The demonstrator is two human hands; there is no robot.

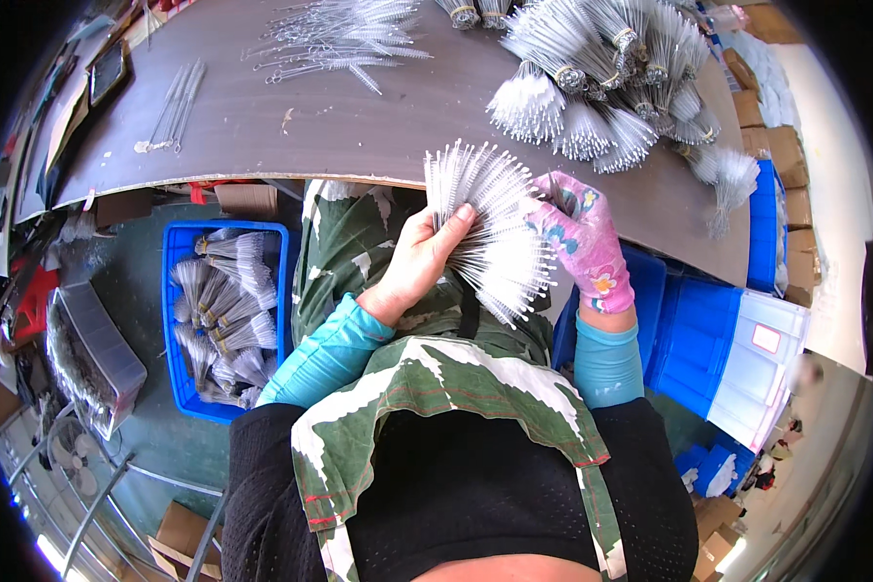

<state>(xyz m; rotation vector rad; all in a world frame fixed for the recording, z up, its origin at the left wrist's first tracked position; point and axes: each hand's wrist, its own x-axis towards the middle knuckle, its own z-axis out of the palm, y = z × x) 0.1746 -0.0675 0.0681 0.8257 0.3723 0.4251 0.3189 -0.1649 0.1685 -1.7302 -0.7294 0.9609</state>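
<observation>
My bare left hand [419,256] is closed around a thick bundle of thin wire tube brushes [490,218]. Their white bristled ends spread in a wide fan above my lap, and the thumb presses across them. At the fan's right side is my right hand [589,242], in a pink flowered glove with greyish fingertips. Its fingers are curled together; whatever they may hold is hidden. Beyond the hands, many tied bundles of similar brushes [592,82] are heaped at the table's far right. Loose brushes [344,39] lie in a spread pile at the far middle.
The brown table [359,136] curves across in front of me. A few brushes [177,107] and a phone-like dark object [108,73] lie on its left. A blue bin [283,291] of brush bundles stands on the floor at left. Blue and white bins [718,339] stand at right.
</observation>
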